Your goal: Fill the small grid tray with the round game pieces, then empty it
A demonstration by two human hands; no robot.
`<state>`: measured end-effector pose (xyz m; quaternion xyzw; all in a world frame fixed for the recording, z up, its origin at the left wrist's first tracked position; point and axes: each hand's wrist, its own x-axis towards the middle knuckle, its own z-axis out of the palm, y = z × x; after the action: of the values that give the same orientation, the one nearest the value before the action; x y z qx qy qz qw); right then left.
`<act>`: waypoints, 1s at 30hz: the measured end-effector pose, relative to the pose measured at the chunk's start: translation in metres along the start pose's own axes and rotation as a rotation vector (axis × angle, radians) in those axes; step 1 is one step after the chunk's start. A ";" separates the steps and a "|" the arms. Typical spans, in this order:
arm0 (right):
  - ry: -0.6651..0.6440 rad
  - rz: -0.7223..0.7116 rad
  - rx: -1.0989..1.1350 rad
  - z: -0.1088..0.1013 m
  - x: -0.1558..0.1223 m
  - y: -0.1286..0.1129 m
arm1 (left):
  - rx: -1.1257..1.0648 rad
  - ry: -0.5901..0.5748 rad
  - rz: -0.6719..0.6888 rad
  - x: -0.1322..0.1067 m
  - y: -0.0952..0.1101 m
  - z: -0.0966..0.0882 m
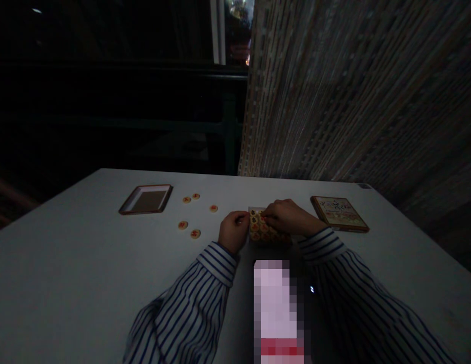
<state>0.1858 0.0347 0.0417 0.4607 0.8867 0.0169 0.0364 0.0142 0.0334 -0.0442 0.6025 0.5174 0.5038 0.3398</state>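
Left hand (233, 231), right hand (289, 216), closed on a block of round game pieces (262, 228), fingers (268, 217) curled, fingertips partly hidden

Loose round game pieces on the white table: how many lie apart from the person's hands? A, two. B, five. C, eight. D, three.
B. Five loose round game pieces lie on the white table, out past the left hand, separate from the packed pieces between the hands.
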 end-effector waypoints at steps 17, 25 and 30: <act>-0.004 0.008 -0.004 0.001 0.000 0.000 | 0.014 -0.008 -0.012 -0.001 0.006 -0.002; 0.010 -0.001 -0.007 -0.002 -0.001 -0.001 | -0.001 -0.006 -0.014 -0.001 0.005 -0.002; 0.036 0.034 -0.019 -0.007 -0.003 -0.002 | 0.006 -0.003 0.004 0.000 0.006 -0.001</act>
<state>0.1855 0.0317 0.0487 0.4750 0.8790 0.0345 0.0244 0.0144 0.0315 -0.0388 0.6054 0.5173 0.5017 0.3378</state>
